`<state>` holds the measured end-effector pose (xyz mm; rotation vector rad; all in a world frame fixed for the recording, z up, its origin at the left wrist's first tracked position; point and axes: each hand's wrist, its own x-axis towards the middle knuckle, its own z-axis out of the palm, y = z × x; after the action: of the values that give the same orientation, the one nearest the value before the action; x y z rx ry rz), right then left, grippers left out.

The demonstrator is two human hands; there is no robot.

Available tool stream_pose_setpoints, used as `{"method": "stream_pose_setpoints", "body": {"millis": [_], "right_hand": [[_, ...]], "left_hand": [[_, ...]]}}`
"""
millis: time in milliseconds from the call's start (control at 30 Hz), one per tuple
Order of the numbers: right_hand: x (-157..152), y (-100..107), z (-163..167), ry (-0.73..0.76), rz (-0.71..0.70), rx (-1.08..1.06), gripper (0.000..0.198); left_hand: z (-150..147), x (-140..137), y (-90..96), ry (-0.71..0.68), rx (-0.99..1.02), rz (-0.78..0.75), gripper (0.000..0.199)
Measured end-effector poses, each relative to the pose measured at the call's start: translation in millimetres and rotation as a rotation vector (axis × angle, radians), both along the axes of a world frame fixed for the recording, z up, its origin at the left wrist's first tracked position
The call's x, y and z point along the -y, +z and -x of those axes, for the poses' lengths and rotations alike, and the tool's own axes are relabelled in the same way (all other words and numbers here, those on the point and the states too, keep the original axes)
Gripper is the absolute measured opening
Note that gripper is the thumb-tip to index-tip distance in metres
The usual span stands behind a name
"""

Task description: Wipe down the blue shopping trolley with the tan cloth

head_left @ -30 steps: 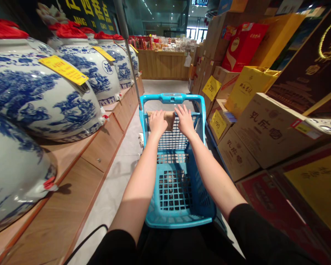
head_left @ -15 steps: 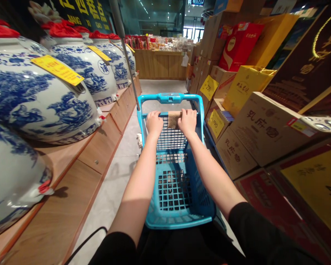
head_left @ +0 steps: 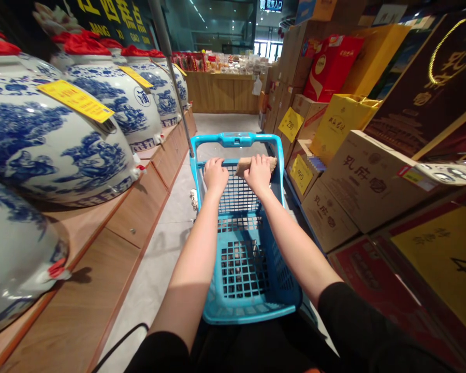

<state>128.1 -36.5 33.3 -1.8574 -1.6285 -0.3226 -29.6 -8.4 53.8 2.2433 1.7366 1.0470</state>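
A blue plastic shopping basket cart (head_left: pixel 244 305) with grid walls and a tall loop handle stands right in front of me. My left hand (head_left: pixel 216 178) is closed over the basket's far rim, its fingers bent down across the edge. Beside it on the same rim, my right hand (head_left: pixel 259 176) grips a tan, cloth-like piece (head_left: pixel 242 167), which sticks out on both sides of the fingers. Whether that piece is cloth or stiff paper I cannot tell. No goods show inside the basket.
Large blue-and-white jars (head_left: pixel 81 150) with red covers line a wooden ledge (head_left: pixel 140 207) on the left. Stacked cartons (head_left: pixel 357 178) and gift bags (head_left: pixel 332 67) crowd the right side. A wooden counter (head_left: pixel 221 92) with packaged goods stands ahead, past a grey floor aisle (head_left: pixel 229 121).
The tan piece hung down from the rim before; now it lies tilted and bunched up under my right hand. My left hand has stayed on the rim. The view has shifted slightly.
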Motion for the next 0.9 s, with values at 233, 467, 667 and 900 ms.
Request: {"method": "stream_pose_setpoints", "body": {"millis": [233,467,667,900], "right_hand": [[-1,7,-13,-0.055,0.053,-0.053,0.040],[5,20,-19,-0.054,0.191,0.111,0.050],[5,48,-51,0.080,0.401,0.288,0.046],[10,65,-104,0.222,0.185,-0.022,0.043]], "left_hand": [[0,0,-0.9,-0.002,0.010,0.000,0.047],[-4,4,1.4,0.019,-0.007,0.030,0.048],[-3,3,0.2,0.006,0.010,0.011,0.046],[-7,6,0.6,0.007,0.015,0.023,0.046]]}}
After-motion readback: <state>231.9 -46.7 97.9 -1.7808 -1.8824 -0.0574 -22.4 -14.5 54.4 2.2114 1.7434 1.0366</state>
